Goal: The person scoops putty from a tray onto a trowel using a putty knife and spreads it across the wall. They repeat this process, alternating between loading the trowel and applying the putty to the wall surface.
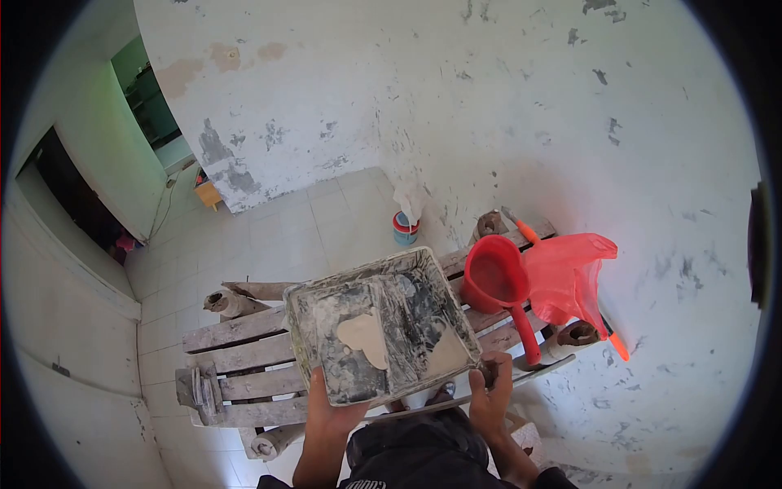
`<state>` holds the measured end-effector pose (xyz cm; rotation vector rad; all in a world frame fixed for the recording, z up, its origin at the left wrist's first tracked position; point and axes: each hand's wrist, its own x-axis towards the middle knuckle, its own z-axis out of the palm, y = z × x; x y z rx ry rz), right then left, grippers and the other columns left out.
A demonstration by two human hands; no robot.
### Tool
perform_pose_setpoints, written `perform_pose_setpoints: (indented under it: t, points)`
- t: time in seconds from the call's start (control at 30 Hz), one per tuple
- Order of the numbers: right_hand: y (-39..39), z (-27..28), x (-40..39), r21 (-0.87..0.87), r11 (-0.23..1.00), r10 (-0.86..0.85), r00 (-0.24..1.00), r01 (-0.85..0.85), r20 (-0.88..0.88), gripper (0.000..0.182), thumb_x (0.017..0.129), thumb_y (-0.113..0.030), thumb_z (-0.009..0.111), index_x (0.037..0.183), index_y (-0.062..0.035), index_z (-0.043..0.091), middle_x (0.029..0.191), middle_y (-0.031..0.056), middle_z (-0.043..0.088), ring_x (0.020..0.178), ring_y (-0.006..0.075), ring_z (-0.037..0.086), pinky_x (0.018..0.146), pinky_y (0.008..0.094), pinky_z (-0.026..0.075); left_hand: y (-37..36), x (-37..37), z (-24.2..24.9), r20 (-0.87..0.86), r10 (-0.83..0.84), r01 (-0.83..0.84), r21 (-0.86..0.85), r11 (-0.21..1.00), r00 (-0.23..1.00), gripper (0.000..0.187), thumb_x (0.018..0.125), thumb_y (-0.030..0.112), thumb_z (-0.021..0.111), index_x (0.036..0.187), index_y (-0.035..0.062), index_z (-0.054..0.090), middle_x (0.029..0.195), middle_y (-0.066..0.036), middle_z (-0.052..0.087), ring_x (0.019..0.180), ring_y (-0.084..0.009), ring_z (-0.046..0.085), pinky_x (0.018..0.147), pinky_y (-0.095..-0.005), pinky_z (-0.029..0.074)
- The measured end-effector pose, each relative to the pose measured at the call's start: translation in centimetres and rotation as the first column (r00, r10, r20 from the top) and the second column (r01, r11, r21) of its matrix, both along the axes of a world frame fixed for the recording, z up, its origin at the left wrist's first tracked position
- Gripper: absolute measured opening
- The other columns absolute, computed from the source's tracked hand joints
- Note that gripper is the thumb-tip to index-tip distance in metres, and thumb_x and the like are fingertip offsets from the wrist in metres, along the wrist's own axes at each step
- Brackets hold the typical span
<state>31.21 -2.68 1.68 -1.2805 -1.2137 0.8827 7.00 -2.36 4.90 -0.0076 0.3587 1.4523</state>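
A rectangular tray (383,281), crusted with dried plaster, lies tilted over the slatted wooden bench. Two patches of pale wet paste (364,338) show inside it. My left hand (331,411) grips the tray's near left corner, thumb over the rim. Closed at the near right corner, my right hand (491,395) has its thumb and fingers around something small and dark that I cannot make out. Right of the tray, a red dipper (494,273) with a long handle stands on the slats, holding some liquid. A red plastic bag (566,269) lies beside it.
The slatted bench (244,355) spans the front, with scrapers (205,395) at its left end. Orange-handled tools (528,231) lie at the right. A bucket (405,229) stands on the tiled floor by the patchy wall. Doorways are at the left.
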Motion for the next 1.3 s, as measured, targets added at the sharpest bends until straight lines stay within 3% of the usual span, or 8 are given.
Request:
perform_pose_setpoints:
  t: [0.17,0.43,0.57,0.63,0.77,0.9,0.97,1.3]
  points:
    - [1.2,1.6,-2.2,0.098,0.964,0.154,0.820,-0.247,0.551,0.027,0.087,0.003,0.064,0.113,-0.0026,0.059,0.101,0.0160,0.060,0.086,0.0302,0.065,0.076,0.0375,0.051,-0.1,-3.9,-3.5,-0.004,0.061,-0.059,0.211,0.976,0.998,0.049,0.096,0.028,0.050,0.138,0.0024,0.052,0.133,-0.010,0.062,0.125,-0.0261,0.057,0.110,-0.0446,0.042]
    - [-1.8,-3.2,-7.1,-0.035,0.953,0.286,0.851,-0.302,0.441,0.035,0.083,0.004,0.065,0.117,-0.0065,0.061,0.113,0.0155,0.057,0.090,0.0371,0.066,0.069,0.0468,0.055,-2.1,0.3,-4.9,-0.293,0.000,-0.008,-0.024,1.000,0.956,0.056,0.091,0.042,0.062,0.138,0.0128,0.054,0.133,-0.007,0.061,0.124,-0.0279,0.058,0.105,-0.0486,0.045]
    - [-4.0,-4.9,-5.7,0.022,0.953,0.253,0.835,-0.302,0.489,0.050,0.078,0.000,0.067,0.126,-0.0050,0.055,0.128,0.0182,0.051,0.099,0.0374,0.065,0.078,0.0456,0.056,-3.2,5.3,-1.5,-0.101,-0.114,0.091,-0.213,0.973,0.988,0.063,0.093,0.035,0.059,0.147,0.0072,0.041,0.134,-0.017,0.052,0.102,-0.0285,0.054,0.081,-0.0454,0.052]
    - [-5.8,-4.9,-4.0,0.053,0.969,0.188,0.861,-0.241,0.472,0.055,0.076,-0.002,0.068,0.129,-0.0044,0.053,0.134,0.0193,0.048,0.102,0.0375,0.064,0.082,0.0451,0.055,-4.1,8.1,-0.1,-0.073,-0.270,0.270,0.000,0.963,0.960,0.075,0.090,0.030,0.067,0.153,0.0089,0.032,0.131,-0.014,0.050,0.097,-0.0266,0.052,0.078,-0.0415,0.051]
    - [-12.5,-2.7,1.9,0.165,0.986,-0.058,0.918,-0.008,0.391,0.047,0.082,-0.006,0.067,0.128,-0.0062,0.053,0.129,0.0196,0.053,0.106,0.0395,0.061,0.083,0.0438,0.054,-6.2,12.8,-0.9,-0.048,-0.611,0.613,0.021,0.790,0.790,0.081,0.088,0.028,0.072,0.153,0.0103,0.028,0.135,-0.013,0.044,0.103,-0.0257,0.049,0.083,-0.0414,0.050]
    - [-25.0,-3.0,10.0,-0.252,0.899,-0.403,0.900,0.357,-0.164,0.030,0.095,-0.008,0.060,0.125,-0.0037,0.061,0.114,0.0082,0.065,0.109,0.0202,0.059,0.090,0.0327,0.047,-11.5,19.7,-5.1,-0.249,-0.840,0.876,0.143,0.460,0.481,0.070,0.090,0.046,0.068,0.145,0.0092,0.046,0.136,-0.012,0.057,0.121,-0.0292,0.058,0.098,-0.0471,0.050]
    - [-31.4,-3.8,12.7,-0.129,0.840,-0.527,0.736,0.527,-0.426,0.024,0.101,-0.010,0.053,0.123,-0.0029,0.061,0.115,0.0058,0.064,0.104,0.0146,0.056,0.086,0.0296,0.044,-15.7,24.3,-6.2,-0.147,-0.934,0.941,0.139,0.308,0.327,0.066,0.090,0.045,0.070,0.141,0.0074,0.051,0.133,-0.011,0.063,0.121,-0.0286,0.061,0.103,-0.0489,0.049]
    - [-48.8,-1.3,18.2,0.058,0.596,-0.670,0.535,0.801,-0.515,0.028,0.098,-0.006,0.057,0.125,-0.0019,0.060,0.121,0.0046,0.062,0.107,0.0134,0.054,0.092,0.0303,0.043,-32.0,36.3,-2.7,-0.199,-0.980,0.954,0.295,-0.049,0.011,0.063,0.094,0.038,0.068,0.143,0.0045,0.045,0.136,-0.008,0.059,0.125,-0.0226,0.057,0.107,-0.0429,0.046]
